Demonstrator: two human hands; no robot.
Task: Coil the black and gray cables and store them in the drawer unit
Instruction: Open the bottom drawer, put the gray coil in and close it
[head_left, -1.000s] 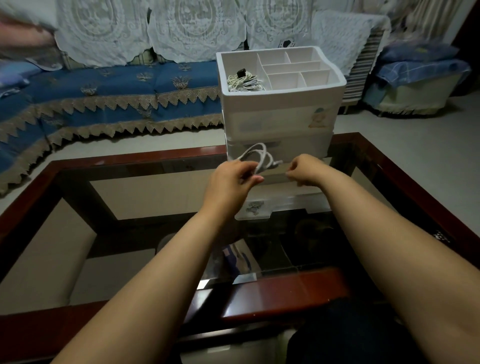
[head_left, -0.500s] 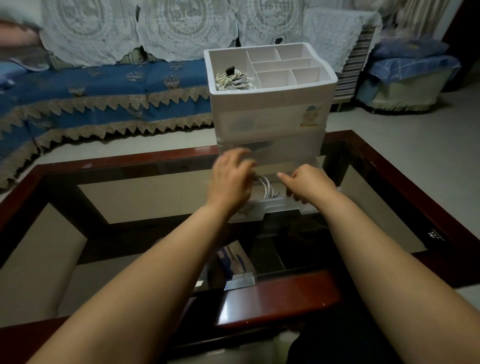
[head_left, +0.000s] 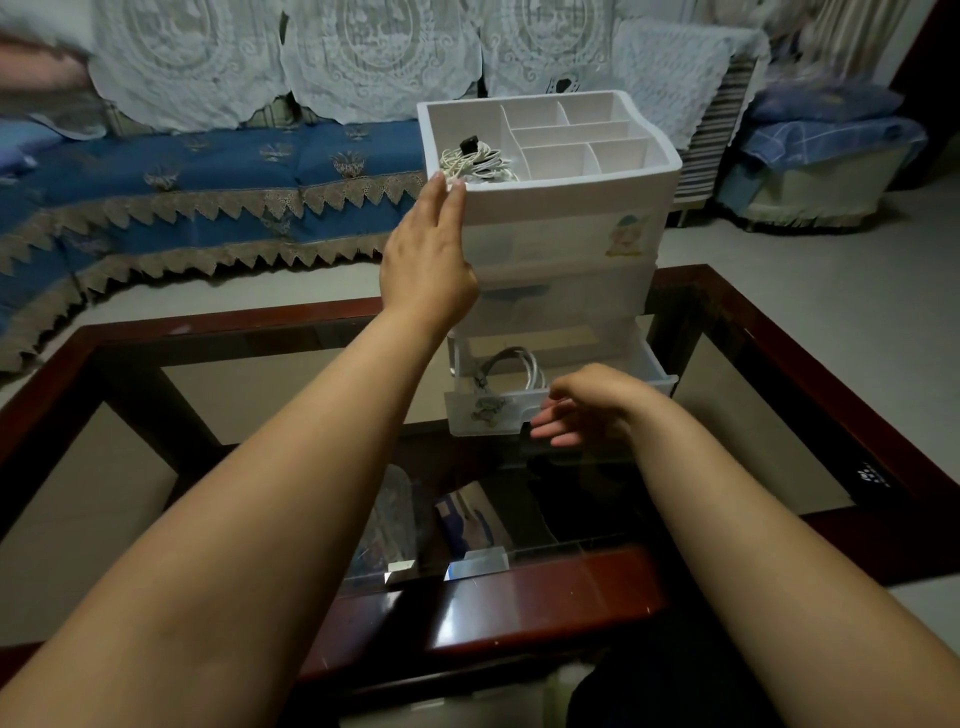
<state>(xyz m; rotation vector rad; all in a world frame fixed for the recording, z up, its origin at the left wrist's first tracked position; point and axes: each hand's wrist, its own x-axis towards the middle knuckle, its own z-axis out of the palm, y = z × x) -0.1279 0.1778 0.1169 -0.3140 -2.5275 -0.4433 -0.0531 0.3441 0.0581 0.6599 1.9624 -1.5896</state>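
Note:
A white plastic drawer unit (head_left: 561, 234) stands on the glass table. Its bottom drawer (head_left: 493, 413) is pulled out, and a coiled gray cable (head_left: 519, 366) lies inside it. Another light coiled cable with a black plug (head_left: 475, 158) rests in the left compartment of the divided top tray. My left hand (head_left: 428, 254) is flat, fingers together and extended, against the unit's upper left corner, holding nothing. My right hand (head_left: 582, 408) hovers at the front of the open drawer, fingers loosely spread and empty; whether it touches the drawer is unclear.
The table (head_left: 857, 415) has a dark red wooden frame and a glass top; papers and bags (head_left: 452, 525) lie on the shelf below. A blue sofa with lace covers (head_left: 208, 171) runs behind, and a covered stool (head_left: 826, 161) stands at the right.
The gray cable left my left hand and now lies in the bottom drawer. My left hand rose to the unit's top left corner; my right hand dropped to the drawer front.

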